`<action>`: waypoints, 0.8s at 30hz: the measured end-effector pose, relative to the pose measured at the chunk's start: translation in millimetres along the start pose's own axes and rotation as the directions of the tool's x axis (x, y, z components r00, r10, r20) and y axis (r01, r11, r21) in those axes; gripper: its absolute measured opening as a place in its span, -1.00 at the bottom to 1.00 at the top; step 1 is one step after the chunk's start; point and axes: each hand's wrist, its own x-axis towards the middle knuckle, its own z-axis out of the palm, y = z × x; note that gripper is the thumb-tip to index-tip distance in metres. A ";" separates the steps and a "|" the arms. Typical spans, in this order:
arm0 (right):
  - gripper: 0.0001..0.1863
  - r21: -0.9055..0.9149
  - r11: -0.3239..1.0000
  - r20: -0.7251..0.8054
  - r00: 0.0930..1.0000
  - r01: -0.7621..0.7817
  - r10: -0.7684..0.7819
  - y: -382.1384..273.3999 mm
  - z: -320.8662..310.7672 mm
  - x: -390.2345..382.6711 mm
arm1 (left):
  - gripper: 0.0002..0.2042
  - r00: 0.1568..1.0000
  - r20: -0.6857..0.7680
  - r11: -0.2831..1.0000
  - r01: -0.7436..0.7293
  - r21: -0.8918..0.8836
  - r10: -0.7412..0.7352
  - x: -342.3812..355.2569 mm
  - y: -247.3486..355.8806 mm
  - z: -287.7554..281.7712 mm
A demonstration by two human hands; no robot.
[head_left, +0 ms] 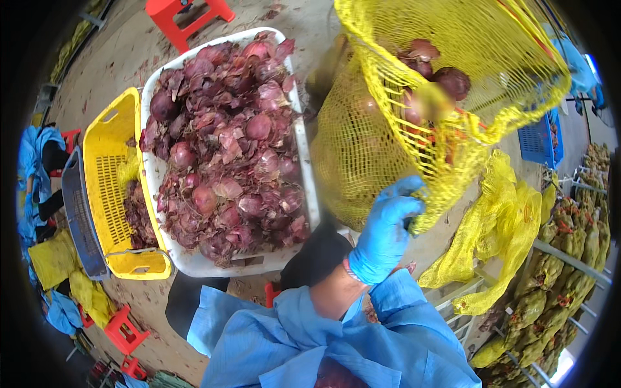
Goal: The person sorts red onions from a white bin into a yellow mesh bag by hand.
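My left hand [381,236], in a blue glove, is closed on the lower edge of a yellow mesh bag [352,142]. The bag's mouth gapes toward the upper right, and several red onions [451,83] show inside it. A blurred patch covers part of the bag's opening. My right sleeve [398,291] ends behind my left wrist, where my right hand is hidden. To the left of the bag, a white crate [312,174] is heaped with red onions [259,127] and loose, papery skins.
A yellow basket [110,149] and a dark blue crate [77,213] stand left of the white crate. Red stools [126,330] are on the floor. Empty yellow mesh bags [498,233] lie at right, near racks of filled bags [550,284] and a blue basket [535,142]. People in blue [39,155] sit at far left.
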 end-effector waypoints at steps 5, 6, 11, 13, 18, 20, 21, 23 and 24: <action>-0.69 -0.380 0.854 0.124 0.934 0.355 -0.334 -37.7 11.3 -17.6 | -0.78 0.947 0.156 0.946 0.300 -0.123 -0.280 -6.9 -5.1 -15.8; -0.69 -0.414 0.763 0.184 0.867 0.496 -0.463 -58.4 7.2 -26.3 | -0.76 0.915 0.230 0.899 0.381 -0.215 -0.333 -7.3 0.6 -5.8; -0.70 -0.354 0.004 0.692 0.265 0.935 -0.672 -242.9 207.7 -195.9 | -0.78 0.874 0.391 0.952 0.305 0.019 -0.288 -6.7 7.1 -17.2; -0.69 -0.213 -0.271 0.866 0.053 0.939 -0.497 -281.4 287.7 -236.7 | -0.80 0.929 0.251 0.958 0.288 -0.021 -0.273 -15.8 21.5 -7.5; -0.61 -0.206 -0.895 0.855 0.518 0.396 0.033 -322.3 387.5 -150.8 | -0.79 0.917 0.325 0.967 0.253 -0.031 -0.230 -20.5 8.0 2.6; -0.62 -0.129 -0.937 0.720 0.680 0.325 0.137 -313.3 396.1 -130.3 | -0.80 0.902 0.382 0.976 0.219 -0.001 -0.202 -19.4 6.1 0.0; -0.62 -0.098 -0.944 0.683 0.711 0.314 0.165 -309.2 402.2 -122.4 | -0.81 0.906 0.380 0.980 0.201 -0.001 -0.186 -20.5 5.8 1.9; -0.63 -0.062 -0.954 0.627 0.755 0.295 0.192 -305.1 410.5 -110.4 | -0.87 0.913 0.371 0.980 0.196 -0.029 -0.171 -21.4 13.6 4.1; -0.63 -0.058 -0.957 0.603 0.774 0.284 0.193 -305.5 410.8 -107.3 | -0.88 0.915 0.379 0.986 0.163 -0.033 -0.139 -23.2 14.1 3.2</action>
